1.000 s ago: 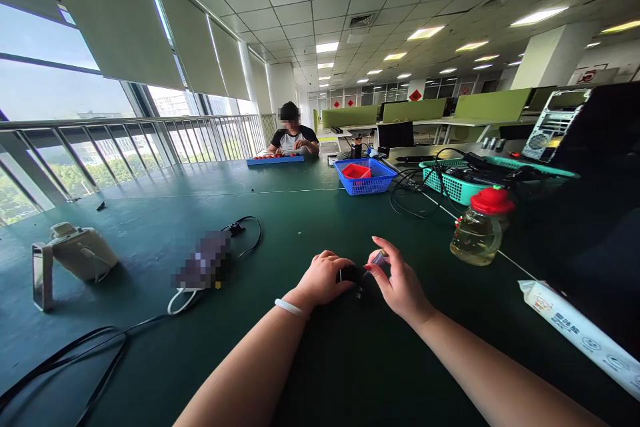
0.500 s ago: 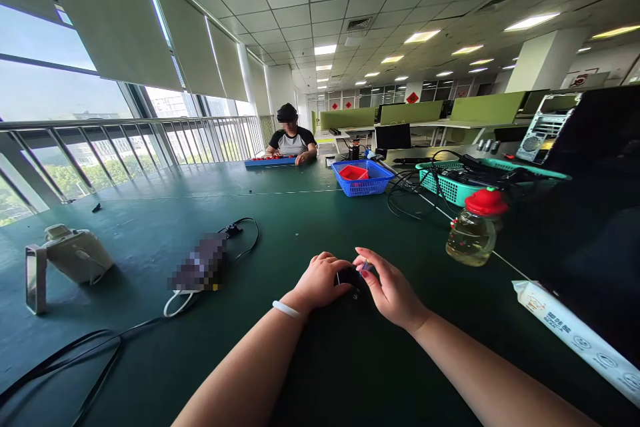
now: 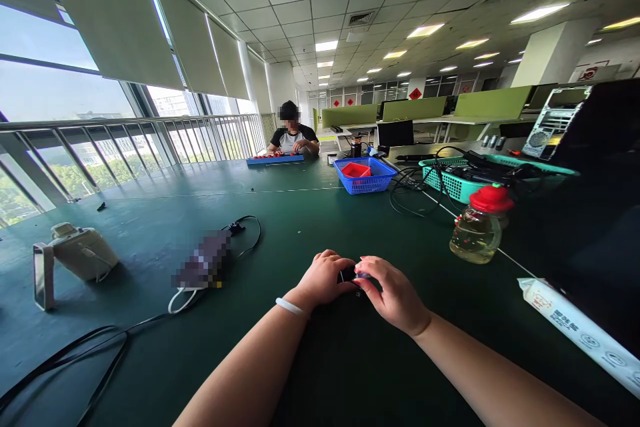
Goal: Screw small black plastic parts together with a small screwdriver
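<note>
My left hand [image 3: 324, 278] and my right hand [image 3: 394, 293] meet low in the middle of the dark green table [image 3: 280, 213]. Both are closed on a small black object [image 3: 349, 274] held between them; only a sliver of it shows. The right fingers also pinch a tiny clear item against it, mostly hidden. A white band circles my left wrist.
A glass jar with a red lid [image 3: 479, 225] stands to the right, a white wrapped packet [image 3: 580, 330] nearer. Left lie a white device [image 3: 75, 255], black cables [image 3: 75, 360] and a blurred item. Blue basket [image 3: 365, 175], teal basket [image 3: 457, 180]; a person [image 3: 291, 135] sits far back.
My right hand has come down and left from its raised pinch, closing in against the left hand over the black object.
</note>
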Tool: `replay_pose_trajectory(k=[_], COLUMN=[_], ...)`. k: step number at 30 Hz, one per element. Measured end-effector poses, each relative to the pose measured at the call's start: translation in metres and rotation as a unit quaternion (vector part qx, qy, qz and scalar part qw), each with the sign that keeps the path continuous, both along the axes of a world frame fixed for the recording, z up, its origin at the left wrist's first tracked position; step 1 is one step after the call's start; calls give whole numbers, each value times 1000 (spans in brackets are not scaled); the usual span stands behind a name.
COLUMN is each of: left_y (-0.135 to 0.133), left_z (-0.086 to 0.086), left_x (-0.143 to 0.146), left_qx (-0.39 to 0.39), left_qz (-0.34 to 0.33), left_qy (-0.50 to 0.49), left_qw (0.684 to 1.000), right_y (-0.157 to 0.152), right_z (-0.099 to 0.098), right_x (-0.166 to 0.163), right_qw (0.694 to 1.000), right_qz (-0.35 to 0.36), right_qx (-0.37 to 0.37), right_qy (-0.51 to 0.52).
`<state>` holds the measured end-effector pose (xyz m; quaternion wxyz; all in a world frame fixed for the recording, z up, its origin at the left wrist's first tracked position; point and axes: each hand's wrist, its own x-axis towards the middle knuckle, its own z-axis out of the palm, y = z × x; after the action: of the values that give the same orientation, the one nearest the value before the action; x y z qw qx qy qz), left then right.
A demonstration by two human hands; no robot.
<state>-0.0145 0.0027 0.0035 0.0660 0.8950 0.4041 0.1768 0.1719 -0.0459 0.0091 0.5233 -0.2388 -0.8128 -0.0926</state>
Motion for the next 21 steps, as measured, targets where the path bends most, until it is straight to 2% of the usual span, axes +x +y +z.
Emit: replay_pose_trajectory(k=[13,21], left_y=[0,-1], left_z=[-1,2], left_x=[2,1], left_qx=[16,15], left_qz=[-3,-16], left_qy=[13,11], left_qw=[1000,1000], right_y=[-2,3], right_z=[1,-2], right_x=[-2,-1], right_qw=[996,989], right_qz=[18,-11], right_qx=[-85,-141], right_qy=[-1,38])
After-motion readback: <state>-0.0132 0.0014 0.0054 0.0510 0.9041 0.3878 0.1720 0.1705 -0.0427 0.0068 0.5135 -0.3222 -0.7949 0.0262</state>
